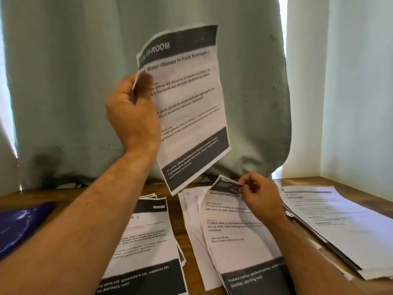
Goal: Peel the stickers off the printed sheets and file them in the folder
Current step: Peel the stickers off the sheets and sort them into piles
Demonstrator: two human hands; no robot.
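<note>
Left arm raised, forearm angled up from lower left, left hand (133, 109) back toward camera, fingers curled, thumb pinching printed sheet (182, 103) at its left edge. Right arm low, right hand (260, 194) fingertips pinching top corner of sheet on table (236, 222).

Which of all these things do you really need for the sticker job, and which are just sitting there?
For the job:
left hand holding the raised sheet
right hand pinching the top of the coffee sheet
sheet piles
blue folder

Just there:
green curtain
wooden table
stapled papers
</note>
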